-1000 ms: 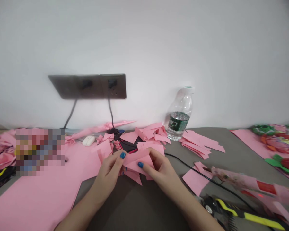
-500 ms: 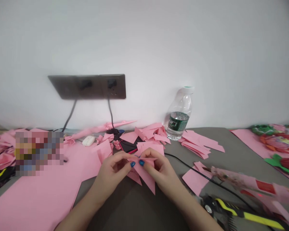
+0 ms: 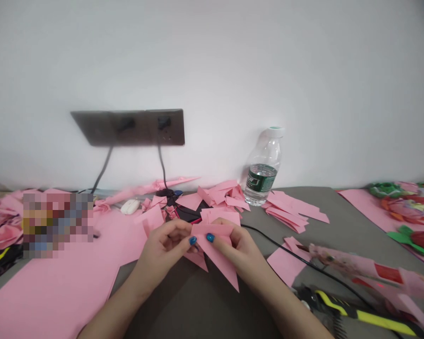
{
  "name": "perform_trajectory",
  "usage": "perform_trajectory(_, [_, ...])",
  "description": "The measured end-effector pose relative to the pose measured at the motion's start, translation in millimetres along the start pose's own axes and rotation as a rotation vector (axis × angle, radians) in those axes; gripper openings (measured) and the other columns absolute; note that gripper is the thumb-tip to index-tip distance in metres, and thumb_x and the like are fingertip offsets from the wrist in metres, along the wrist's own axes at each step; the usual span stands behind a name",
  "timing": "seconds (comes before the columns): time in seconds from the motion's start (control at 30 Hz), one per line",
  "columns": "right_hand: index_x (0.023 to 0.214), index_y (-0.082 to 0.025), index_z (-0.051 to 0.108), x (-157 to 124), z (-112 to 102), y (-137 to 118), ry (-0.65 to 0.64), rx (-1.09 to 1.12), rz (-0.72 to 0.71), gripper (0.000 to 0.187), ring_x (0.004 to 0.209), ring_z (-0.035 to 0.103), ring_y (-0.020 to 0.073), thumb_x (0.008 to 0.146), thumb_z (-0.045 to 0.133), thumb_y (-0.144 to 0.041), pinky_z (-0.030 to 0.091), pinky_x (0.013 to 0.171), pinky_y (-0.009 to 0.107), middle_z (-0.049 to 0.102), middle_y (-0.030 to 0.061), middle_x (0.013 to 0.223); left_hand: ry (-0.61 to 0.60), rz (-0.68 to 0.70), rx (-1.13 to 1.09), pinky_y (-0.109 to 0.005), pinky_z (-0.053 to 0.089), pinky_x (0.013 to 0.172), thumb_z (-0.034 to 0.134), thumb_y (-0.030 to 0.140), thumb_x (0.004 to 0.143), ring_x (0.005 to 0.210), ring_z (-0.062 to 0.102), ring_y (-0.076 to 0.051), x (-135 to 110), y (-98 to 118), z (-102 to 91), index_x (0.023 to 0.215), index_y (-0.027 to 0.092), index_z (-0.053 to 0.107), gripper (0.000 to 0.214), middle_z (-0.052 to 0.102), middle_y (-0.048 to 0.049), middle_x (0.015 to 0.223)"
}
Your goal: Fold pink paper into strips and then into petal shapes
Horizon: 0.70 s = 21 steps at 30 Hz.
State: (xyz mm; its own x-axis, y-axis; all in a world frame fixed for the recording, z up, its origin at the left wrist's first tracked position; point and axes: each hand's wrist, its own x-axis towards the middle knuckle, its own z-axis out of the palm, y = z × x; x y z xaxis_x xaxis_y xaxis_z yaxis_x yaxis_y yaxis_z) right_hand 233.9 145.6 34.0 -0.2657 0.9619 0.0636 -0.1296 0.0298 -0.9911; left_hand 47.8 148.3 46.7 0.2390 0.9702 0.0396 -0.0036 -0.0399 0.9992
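Note:
A folded piece of pink paper (image 3: 219, 259) is held up in front of me at the middle of the table, one pointed corner hanging down. My right hand (image 3: 238, 249) pinches it, thumb on the near face and fingers behind. At its left edge my left hand (image 3: 166, 249) is closed, thumb and curled fingers touching or nearly touching the paper; the exact grip is partly hidden. Both thumbnails are blue. Behind and just below the hands, more pink paper pieces (image 3: 198, 262) lie on the grey table (image 3: 183, 308).
Large pink sheets (image 3: 67, 282) cover the left side. A water bottle (image 3: 262, 169) stands by the wall among cut pink strips (image 3: 289, 212). On the right lie a pink glue gun (image 3: 367, 270) with a black cable (image 3: 289, 252), a yellow-black tool (image 3: 385, 322) and paper flowers (image 3: 410, 212).
The pink paper has tilted so that its upper flap faces me more, and its pointed corner has swung slightly down and right. Both hands stay in nearly the same place.

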Motion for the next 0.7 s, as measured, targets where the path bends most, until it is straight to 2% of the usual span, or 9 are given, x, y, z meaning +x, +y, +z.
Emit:
perform_trajectory(0.17, [0.078,-0.021,0.067,-0.7,-4.2,-6.4,-0.042,0.031,0.052,0.007,0.08,0.064,0.0186,0.083,0.063,-0.024,0.049,0.073,0.028,0.068,0.0015,0.082,-0.057,-0.022,-0.073,-0.023,0.061,0.063,0.078,0.022,0.078,0.065,0.075,-0.016,0.4,1.4,-3.1,0.077,0.018,0.074,0.006,0.076,-0.0019,0.073])
perform_trajectory(0.3, [0.081,-0.02,0.07,-0.7,-6.4,-10.5,-0.088,0.032,-0.014,0.007,0.085,0.066,0.0199,0.084,0.063,-0.02,0.05,0.08,0.031,0.07,0.0027,0.086,-0.07,-0.032,-0.136,-0.021,0.061,0.061,0.08,0.017,0.076,0.062,0.075,-0.014,0.9,0.8,-6.5,0.075,0.017,0.077,0.004,0.076,-0.0014,0.068])
perform_trajectory(0.43, [0.088,-0.022,0.073,-2.4,-6.7,-14.8,-0.123,0.078,-0.048,0.011,0.086,0.065,0.0191,0.084,0.063,-0.019,0.049,0.081,0.03,0.071,0.0025,0.091,-0.071,-0.023,-0.197,-0.018,0.061,0.061,0.08,0.017,0.079,0.061,0.075,-0.013,1.1,-1.9,-9.4,0.077,0.017,0.077,0.004,0.077,-0.0011,0.067])
perform_trajectory(0.53, [0.081,-0.022,0.072,-3.8,-6.9,-17.0,-0.13,0.105,-0.047,0.012,0.082,0.065,0.0191,0.081,0.061,-0.018,0.048,0.081,0.03,0.07,0.0011,0.083,-0.094,-0.004,-0.231,-0.018,0.061,0.06,0.081,0.018,0.079,0.06,0.075,-0.013,0.5,-2.5,-9.8,0.076,0.017,0.077,0.006,0.076,-0.0008,0.065])
perform_trajectory(0.63, [0.076,-0.021,0.073,-4.6,-7.8,-15.5,-0.107,0.113,-0.058,0.012,0.083,0.064,0.0217,0.079,0.063,-0.025,0.047,0.083,0.032,0.07,0.0028,0.08,-0.096,0.035,-0.226,-0.019,0.062,0.06,0.084,0.015,0.075,0.058,0.076,-0.014,-0.3,-1.4,-9.4,0.073,0.018,0.077,0.007,0.075,0.0001,0.065])
perform_trajectory(0.7, [0.076,-0.02,0.074,-5.2,-8.5,-12.5,-0.111,0.175,-0.038,0.022,0.081,0.064,0.023,0.08,0.065,-0.039,0.047,0.079,0.032,0.07,0.0049,0.081,-0.09,0.065,-0.197,-0.021,0.062,0.058,0.083,0.015,0.074,0.056,0.075,-0.015,-0.8,-0.5,-9.7,0.072,0.018,0.077,0.007,0.075,-0.0002,0.067])
